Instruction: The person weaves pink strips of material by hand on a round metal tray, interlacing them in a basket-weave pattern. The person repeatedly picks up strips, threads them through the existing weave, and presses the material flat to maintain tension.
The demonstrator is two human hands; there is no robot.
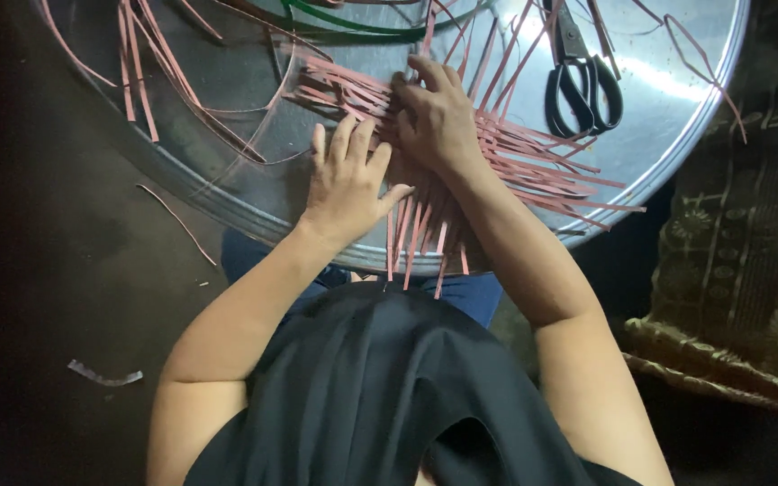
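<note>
Shadow swallows the floor, and both my hands cover the middle of the pink strip weave (515, 166). It lies at the round metal tray's (677, 99) near edge, under my flattened left hand (348, 184) and my right hand (438, 117), fingers curled onto strips. Black scissors (583, 81) rest toward the far right rim.

Round metal tray (677, 135), resting on a dark floor (65, 270). Spread across the tray: a woven mat of pink strips (506, 153) at the near middle, loose pink strips (150, 67) to the left, black-handled scissors (583, 76) at the far right, a green strip (353, 22) at the far edge. On the floor, left: one stray pink strip (177, 220), one pale scrap (105, 375).
</note>
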